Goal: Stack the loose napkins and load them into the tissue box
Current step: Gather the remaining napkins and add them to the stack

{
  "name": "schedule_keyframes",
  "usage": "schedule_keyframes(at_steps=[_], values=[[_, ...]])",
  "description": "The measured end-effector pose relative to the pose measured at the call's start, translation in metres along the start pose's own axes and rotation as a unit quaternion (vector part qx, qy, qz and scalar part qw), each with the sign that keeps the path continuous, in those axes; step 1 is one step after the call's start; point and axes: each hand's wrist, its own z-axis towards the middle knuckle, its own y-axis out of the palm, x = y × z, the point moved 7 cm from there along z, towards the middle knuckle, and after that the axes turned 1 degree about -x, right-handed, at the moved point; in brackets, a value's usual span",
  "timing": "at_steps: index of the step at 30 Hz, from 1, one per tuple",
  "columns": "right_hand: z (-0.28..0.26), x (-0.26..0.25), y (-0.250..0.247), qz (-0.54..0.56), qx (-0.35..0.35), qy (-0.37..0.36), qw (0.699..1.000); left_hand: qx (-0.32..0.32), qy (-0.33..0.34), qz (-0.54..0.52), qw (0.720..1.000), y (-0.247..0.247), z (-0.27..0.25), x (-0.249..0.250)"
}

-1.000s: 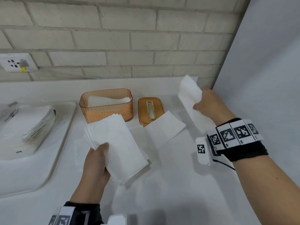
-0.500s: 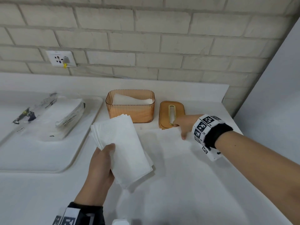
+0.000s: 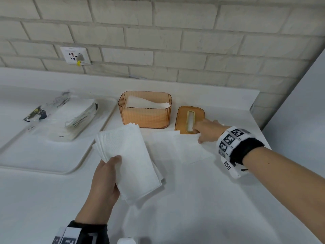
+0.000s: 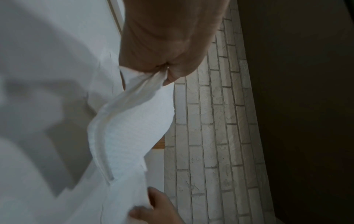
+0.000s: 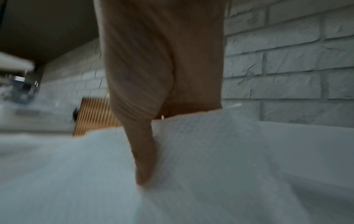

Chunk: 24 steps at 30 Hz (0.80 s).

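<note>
With the left hand (image 3: 103,175) gripping the napkin stack (image 3: 130,161) at bench centre, the right hand (image 3: 207,132), fingers extended flat, is pressing a loose napkin (image 3: 190,147) near the lid (image 3: 182,117); pinching one edge avoids dragging neighbouring sheets.

The left hand (image 3: 103,178) is gripping a stack of napkins (image 3: 130,161), thumb lying on top and fingers curled underneath. The right arm is reaching forward across the body, its hand (image 3: 207,130) pressing down with fingers extended, the banded wrist raised behind it.
</note>
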Motion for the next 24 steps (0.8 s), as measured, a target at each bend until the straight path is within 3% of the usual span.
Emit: schedule_keyframes(at_steps=[2, 7, 10, 13, 15, 18, 20, 24], values=[[-0.005, 0.013, -0.016, 0.026, -0.027, 0.017, 0.999, 0.016, 0.008, -0.001, 1.000, -0.012, 0.000, 0.003], [-0.020, 0.031, -0.074, -0.046, -0.053, 0.049, 0.996, 0.065, 0.029, -0.020, 0.997, -0.043, 0.001, 0.011], [-0.017, 0.015, -0.059, -0.062, -0.123, 0.039, 0.990, 0.060, 0.026, -0.021, 0.998, -0.046, 0.000, 0.010], [-0.006, 0.014, -0.042, -0.056, -0.068, 0.046, 0.995, 0.049, 0.017, -0.024, 0.998, -0.045, 0.005, 0.006], [-0.014, 0.007, -0.038, -0.002, -0.102, 0.028, 0.994, 0.044, 0.017, -0.023, 0.999, -0.044, 0.009, 0.008], [-0.028, -0.032, -0.045, 0.189, -0.161, -0.055, 0.967, 0.036, 0.022, -0.020, 0.999, -0.044, 0.018, 0.016], [-0.018, -0.055, -0.051, 0.239, -0.131, -0.086, 0.958, 0.027, 0.019, -0.018, 0.999, -0.042, 0.024, 0.020], [0.024, -0.095, -0.040, 0.117, -0.061, -0.081, 0.988, 0.005, 0.023, -0.011, 1.000, -0.035, 0.027, 0.030]])
